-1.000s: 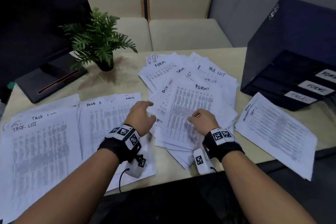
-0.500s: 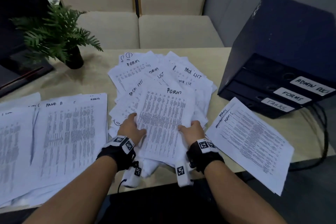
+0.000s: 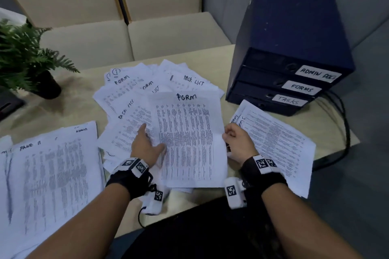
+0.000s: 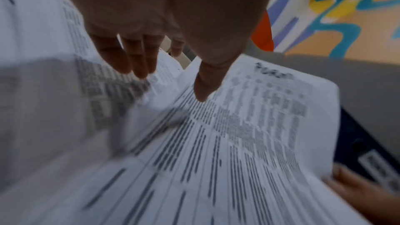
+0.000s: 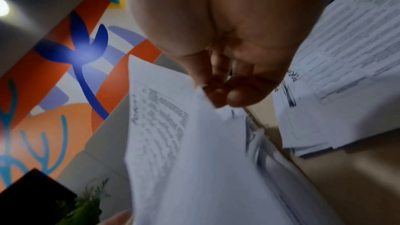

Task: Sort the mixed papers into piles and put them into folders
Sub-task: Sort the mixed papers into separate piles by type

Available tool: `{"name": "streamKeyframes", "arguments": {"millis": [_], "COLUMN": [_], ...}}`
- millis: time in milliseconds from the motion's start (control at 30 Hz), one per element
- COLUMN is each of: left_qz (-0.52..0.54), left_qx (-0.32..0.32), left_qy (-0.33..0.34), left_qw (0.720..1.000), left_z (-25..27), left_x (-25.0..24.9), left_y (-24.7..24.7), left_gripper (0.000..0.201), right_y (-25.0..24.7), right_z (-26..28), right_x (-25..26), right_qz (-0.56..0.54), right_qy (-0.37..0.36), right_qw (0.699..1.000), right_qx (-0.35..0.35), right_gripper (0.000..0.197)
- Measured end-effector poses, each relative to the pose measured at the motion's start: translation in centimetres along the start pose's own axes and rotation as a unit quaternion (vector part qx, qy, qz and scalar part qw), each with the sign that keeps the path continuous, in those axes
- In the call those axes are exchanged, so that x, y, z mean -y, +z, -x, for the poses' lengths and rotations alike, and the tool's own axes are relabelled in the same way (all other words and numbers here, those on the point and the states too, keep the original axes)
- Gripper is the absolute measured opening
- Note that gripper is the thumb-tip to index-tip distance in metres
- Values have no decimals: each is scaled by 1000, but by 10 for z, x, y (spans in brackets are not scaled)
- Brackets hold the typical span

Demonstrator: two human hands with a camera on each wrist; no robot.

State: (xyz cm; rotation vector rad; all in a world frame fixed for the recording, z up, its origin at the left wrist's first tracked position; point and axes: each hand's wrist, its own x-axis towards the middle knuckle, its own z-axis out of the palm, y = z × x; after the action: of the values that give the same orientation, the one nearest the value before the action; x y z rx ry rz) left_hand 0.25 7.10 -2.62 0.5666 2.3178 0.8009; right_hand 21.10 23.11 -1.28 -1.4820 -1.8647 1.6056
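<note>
- The right hand (image 3: 237,141) pinches the right edge of the top FORM sheet (image 3: 187,139) between thumb and fingertips. The sheet lies on the mixed pile (image 3: 126,99) at mid-table, its right side slightly raised.
- The left hand (image 3: 145,145) grasps nothing. It lies flat with straight fingers on the sheets at 9 o'clock of the FORM sheet, and its thumb touches that sheet's left edge.
- The step appears to be carrying this sheet to the forms pile (image 3: 280,143), at 3 o'clock of the mixed pile.
- Press the left palm down so the lower sheets do not drag along, and lift the thumb clear first.
- Check that the pinch takes one sheet only; the wrist view is too blurred to tell.
- Lay it heading toward 12 o'clock and squared up, since that pile seems to overhang the table's near edge and could slide.
</note>
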Motion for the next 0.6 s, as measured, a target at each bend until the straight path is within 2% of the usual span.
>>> {"name": "streamKeyframes", "arguments": {"millis": [67, 100, 200, 233, 300, 400, 500, 600], "left_qz": [52, 65, 105, 129, 165, 217, 260, 272], "left_qx": [31, 42, 26, 23, 44, 99, 133, 175], "left_qy": [-20, -21, 1, -1, -13, -34, -59, -64], "left_qw": [998, 997, 994, 991, 985, 970, 955, 944], "left_z": [-1, -1, 1, 4, 8, 18, 31, 43], "left_x": [-5, -5, -4, -3, 0, -2, -18, -41], "left_y": [-6, -9, -13, -13, -8, 6, 28, 54], "left_gripper": [83, 71, 21, 14, 12, 16, 9, 14], "right_y": [-3, -5, -8, -8, -9, -22, -47, -76], "right_z": [9, 14, 30, 35, 45, 53, 51, 37], "right_x": [2, 3, 4, -2, -10, -23, -31, -40], "right_qz": [-56, -73, -75, -72, -49, 73, 112, 194], "right_qy": [19, 24, 42, 57, 69, 43, 50, 47], "right_qw": [998, 997, 996, 996, 996, 996, 992, 980], "right_qx": [-2, -12, -20, -7, 5, -20, -10, -21], "right_gripper": [34, 32, 3, 11, 13, 5, 18, 9]}}
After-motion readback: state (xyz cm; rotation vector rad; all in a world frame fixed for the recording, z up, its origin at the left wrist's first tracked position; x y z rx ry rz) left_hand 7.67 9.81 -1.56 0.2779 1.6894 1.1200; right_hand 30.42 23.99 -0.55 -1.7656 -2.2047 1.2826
